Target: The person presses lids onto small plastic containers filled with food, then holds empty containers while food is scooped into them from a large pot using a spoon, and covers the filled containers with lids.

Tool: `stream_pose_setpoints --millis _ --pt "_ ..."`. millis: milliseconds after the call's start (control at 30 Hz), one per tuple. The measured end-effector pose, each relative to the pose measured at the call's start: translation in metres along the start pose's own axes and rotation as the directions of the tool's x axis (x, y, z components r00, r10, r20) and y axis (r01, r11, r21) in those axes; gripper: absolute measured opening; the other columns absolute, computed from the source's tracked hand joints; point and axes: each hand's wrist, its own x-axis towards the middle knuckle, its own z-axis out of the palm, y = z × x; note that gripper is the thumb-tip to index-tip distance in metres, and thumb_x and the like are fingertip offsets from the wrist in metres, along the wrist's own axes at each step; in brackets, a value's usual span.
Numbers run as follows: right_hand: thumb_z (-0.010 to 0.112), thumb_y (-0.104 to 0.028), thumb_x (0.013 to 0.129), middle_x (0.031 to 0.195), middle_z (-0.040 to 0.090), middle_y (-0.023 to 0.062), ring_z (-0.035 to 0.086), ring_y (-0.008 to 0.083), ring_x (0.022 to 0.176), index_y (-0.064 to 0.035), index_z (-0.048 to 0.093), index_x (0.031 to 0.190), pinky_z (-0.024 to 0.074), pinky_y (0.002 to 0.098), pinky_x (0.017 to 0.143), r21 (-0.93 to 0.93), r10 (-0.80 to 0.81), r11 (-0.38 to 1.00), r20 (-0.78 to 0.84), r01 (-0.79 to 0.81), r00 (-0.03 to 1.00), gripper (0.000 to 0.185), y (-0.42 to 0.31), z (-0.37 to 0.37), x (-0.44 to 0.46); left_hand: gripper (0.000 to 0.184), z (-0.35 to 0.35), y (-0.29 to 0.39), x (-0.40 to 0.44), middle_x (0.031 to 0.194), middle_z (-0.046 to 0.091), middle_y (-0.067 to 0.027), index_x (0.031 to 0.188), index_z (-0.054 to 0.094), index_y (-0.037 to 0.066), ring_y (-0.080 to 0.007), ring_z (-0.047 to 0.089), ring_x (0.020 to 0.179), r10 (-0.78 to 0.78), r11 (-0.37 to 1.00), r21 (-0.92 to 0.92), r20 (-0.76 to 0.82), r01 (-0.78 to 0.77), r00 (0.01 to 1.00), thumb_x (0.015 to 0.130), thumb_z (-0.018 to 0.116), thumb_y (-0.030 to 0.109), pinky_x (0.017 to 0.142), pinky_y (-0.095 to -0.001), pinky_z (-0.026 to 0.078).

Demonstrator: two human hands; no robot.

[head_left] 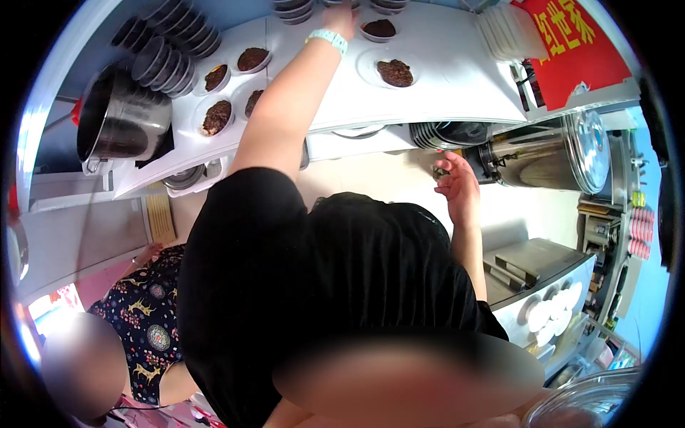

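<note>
Head view: left hand (339, 19) reaches among stacked bowls (293, 11), top centre, hold unclear; right hand (460, 187) half-curled, empty; separating one likely needs pinching.

Bright light, pale counter (464, 71) nearly washed out, white glare at lower left, glints on steel pot (132, 118), curved fisheye edges, black corners, two smoothly blurred patches low down.

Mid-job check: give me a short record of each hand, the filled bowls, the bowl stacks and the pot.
Left hand: at the table's far edge, among bowl stacks; grip unclear
Right hand: off the table, fingers loosely bent
Filled bowls: at least six, dark food inside, on the white table
Steel pot: left end
</note>
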Motion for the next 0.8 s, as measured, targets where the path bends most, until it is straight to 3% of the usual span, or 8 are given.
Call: stream_pose_setpoints --millis 33,100,133,300,433,567,667,800 --pt "0.039 -0.019 0.098 0.106 0.062 0.0074 0.058 0.0100 0.067 -0.0026 0.053 0.123 0.0526 0.0234 0.062 0.001 0.005 1.000 -0.004 -0.005 1.000 0.034 0.001 -0.009 0.002 0.047 0.002 -0.016 0.001 0.099 0.062 -0.0143 0.132 0.040 0.001 -0.0262 0.061 0.082 0.461 0.851 0.266 0.032 -0.453 0.887 0.095 0.052 0.028 0.069 -0.0385 0.053" --pt "0.042 -0.020 0.098 0.105 0.062 0.0069 0.058 0.0098 0.068 -0.0037 0.054 0.123 0.0525 0.0235 0.063 -0.051 0.014 0.999 -0.051 -0.017 0.999 0.032 0.002 -0.019 0.008 0.040 0.030 0.004 -0.076 0.101 0.064 -0.0108 0.122 0.050 -0.006 -0.0223 0.064 0.085 0.391 0.893 -0.241 -0.006 -0.381 0.920 0.092 0.057 0.019 0.077 -0.0311 0.052" --pt "0.044 -0.021 0.098 0.104 0.062 0.0063 0.058 0.0096 0.069 -0.0047 0.055 0.122 0.0523 0.0236 0.063 -0.106 0.028 0.994 -0.095 -0.038 0.995 0.031 0.001 -0.023 0.013 0.040 0.031 0.003 -0.110 0.101 0.064 -0.0108 0.122 0.050 -0.006 -0.0223 0.064 0.085 0.387 0.895 -0.240 -0.004 -0.376 0.922 0.092 0.057 0.019 0.077 -0.0311 0.052" --pt "0.043 -0.024 0.100 0.108 0.061 0.0076 0.060 0.0138 0.078 -0.0023 0.053 0.123 0.0517 0.0269 0.067 -0.167 -0.008 0.986 -0.106 -0.010 0.994 0.033 -0.011 -0.020 0.062 0.042 0.030 -0.002 -0.199 0.099 0.062 -0.0122 0.115 0.054 -0.008 -0.0190 0.064 0.078 0.103 0.863 0.466 0.214 -0.194 0.971 0.091 0.057 0.026 0.074 -0.0297 0.053" --pt "0.043 -0.021 0.099 0.121 0.055 0.0175 0.062 0.0264 0.101 0.0047 0.045 0.131 0.0530 0.0336 0.085 -0.281 -0.039 0.959 -0.074 0.017 0.996 0.041 -0.024 0.003 0.108 0.042 0.030 -0.038 -0.189 0.080 0.068 -0.0153 0.110 0.057 -0.006 -0.0199 0.069 0.069 0.148 0.878 0.428 0.184 -0.215 0.972 0.089 0.058 0.031 0.067 -0.0314 0.052" --pt "0.050 -0.019 0.094 0.124 0.051 0.0228 0.063 0.0295 0.098 0.0091 0.044 0.129 0.0547 0.0341 0.086 -0.270 -0.020 0.963 -0.049 0.006 0.999 0.046 -0.023 0.017 0.170 0.037 0.030 -0.056 -0.198 0.079 0.068 -0.0135 0.110 0.059 -0.004 -0.0195 0.067 0.066 0.191 0.897 0.358 0.211 -0.258 0.959 0.087 0.062 0.025 0.064 -0.0337 0.052" --pt "0.056 -0.018 0.089 0.117 0.052 0.0232 0.064 0.0325 0.095 0.0157 0.044 0.121 0.0571 0.0340 0.082 -0.269 0.021 0.963 0.003 -0.019 1.000 0.048 -0.012 0.019 0.199 0.038 0.026 -0.070 -0.222 0.082 0.068 -0.0147 0.113 0.058 -0.005 -0.0205 0.067 0.069 0.203 0.922 0.308 0.134 -0.235 0.970 0.087 0.059 0.023 0.067 -0.0335 0.053" --pt "0.053 -0.012 0.091 0.112 0.051 0.0205 0.062 0.0343 0.099 0.0155 0.047 0.113 0.0557 0.0340 0.088 -0.257 0.058 0.965 0.015 -0.053 0.998 0.036 0.004 0.036 0.196 0.032 -0.004 -0.068 -0.291 0.102 0.063 -0.0081 0.119 0.056 0.001 -0.0150 0.065 0.083 0.016 0.995 0.087 0.318 -0.046 0.948 0.093 0.057 0.020 0.075 -0.0270 0.055"
